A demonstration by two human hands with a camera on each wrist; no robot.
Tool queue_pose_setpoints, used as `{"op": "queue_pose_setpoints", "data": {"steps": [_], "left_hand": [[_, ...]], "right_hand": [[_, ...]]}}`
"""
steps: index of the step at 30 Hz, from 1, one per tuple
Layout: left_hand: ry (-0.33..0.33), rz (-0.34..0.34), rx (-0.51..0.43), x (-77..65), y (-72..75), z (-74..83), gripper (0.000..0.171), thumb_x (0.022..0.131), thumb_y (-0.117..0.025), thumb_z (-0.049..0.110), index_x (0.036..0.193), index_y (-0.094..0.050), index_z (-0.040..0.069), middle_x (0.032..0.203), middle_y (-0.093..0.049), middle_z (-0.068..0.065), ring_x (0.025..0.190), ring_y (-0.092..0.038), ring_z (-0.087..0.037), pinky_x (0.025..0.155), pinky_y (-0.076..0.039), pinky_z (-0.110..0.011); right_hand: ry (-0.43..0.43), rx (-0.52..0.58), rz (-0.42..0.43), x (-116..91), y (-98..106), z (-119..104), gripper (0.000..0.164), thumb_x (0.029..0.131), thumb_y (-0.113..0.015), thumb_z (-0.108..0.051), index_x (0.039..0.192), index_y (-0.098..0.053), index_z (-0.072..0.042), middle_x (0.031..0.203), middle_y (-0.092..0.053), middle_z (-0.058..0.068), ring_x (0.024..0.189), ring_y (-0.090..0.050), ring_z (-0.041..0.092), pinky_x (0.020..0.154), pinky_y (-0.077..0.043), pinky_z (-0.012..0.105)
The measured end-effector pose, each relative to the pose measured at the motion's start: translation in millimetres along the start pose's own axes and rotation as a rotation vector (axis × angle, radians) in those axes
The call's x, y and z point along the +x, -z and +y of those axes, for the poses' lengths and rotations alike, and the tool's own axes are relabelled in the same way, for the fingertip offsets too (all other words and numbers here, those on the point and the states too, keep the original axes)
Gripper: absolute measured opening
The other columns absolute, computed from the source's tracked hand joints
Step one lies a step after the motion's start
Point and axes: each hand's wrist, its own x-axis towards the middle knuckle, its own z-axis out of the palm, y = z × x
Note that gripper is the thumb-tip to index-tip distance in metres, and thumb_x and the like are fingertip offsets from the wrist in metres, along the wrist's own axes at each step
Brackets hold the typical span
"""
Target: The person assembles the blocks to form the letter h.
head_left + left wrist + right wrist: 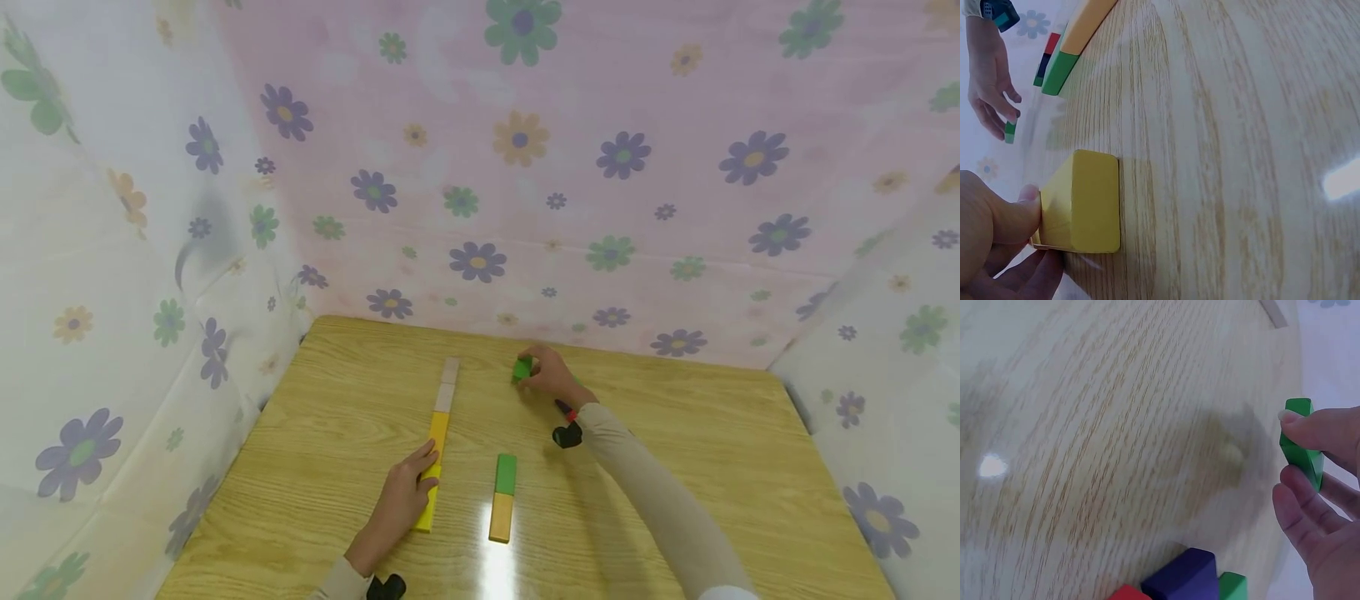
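My left hand (401, 498) pinches the sides of a yellow block (1095, 203) lying at the near end of a straight row on the table. Beyond it in the row come an orange-yellow block (439, 424) and two pale wooden blocks (446, 396). Toward the table's far edge, my right hand (553, 375) holds a small green block (522, 369) between thumb and fingers. The right wrist view shows this green block (1300, 445) raised off the wood, its faces angled. Part of it is covered by the fingers.
Between the hands, a green block (506, 474) and an orange block (501, 517) lie end to end. A red block (1129, 594), a dark blue block (1184, 575) and another green block (1233, 586) line up near the right arm. Flowered cloth (570, 233) rises behind the table.
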Motion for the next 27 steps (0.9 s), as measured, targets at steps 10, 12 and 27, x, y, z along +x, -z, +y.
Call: {"op": "queue_pose_setpoints", "data": {"steps": [10, 12, 27], "left_hand": [[-0.006, 0.0, -0.002, -0.9, 0.0, -0.2, 0.042, 0.084, -0.066, -0.006, 0.123, -0.055, -0.013, 0.138, -0.046, -0.022, 0.123, -0.047, -0.038, 0.09, -0.049, -0.04], [-0.006, 0.002, -0.004, -1.1, 0.0, -0.1, 0.042, 0.083, -0.066, -0.006, 0.123, -0.055, -0.013, 0.138, -0.047, -0.022, 0.122, -0.048, -0.038, 0.09, -0.049, -0.04], [-0.003, 0.006, -0.009, -1.0, 0.1, -0.1, 0.042, 0.083, -0.067, -0.006, 0.123, -0.056, -0.013, 0.138, -0.047, -0.021, 0.122, -0.048, -0.037, 0.09, -0.049, -0.04]], "right_hand": [[0.045, 0.0, -0.028, -7, 4, -14, 0.05, 0.078, -0.075, 0.002, 0.124, -0.055, 0.009, 0.126, -0.049, 0.023, 0.079, -0.062, 0.024, 0.069, -0.055, 0.033], [0.064, -0.009, -0.029, -10, 5, -16, 0.05, 0.078, -0.075, 0.001, 0.124, -0.055, 0.009, 0.126, -0.049, 0.023, 0.079, -0.062, 0.025, 0.068, -0.055, 0.032], [0.139, -0.015, -0.039, -32, 4, -26, 0.048, 0.079, -0.075, -0.001, 0.122, -0.056, 0.008, 0.125, -0.047, 0.025, 0.078, -0.061, 0.026, 0.062, -0.054, 0.027]]}}
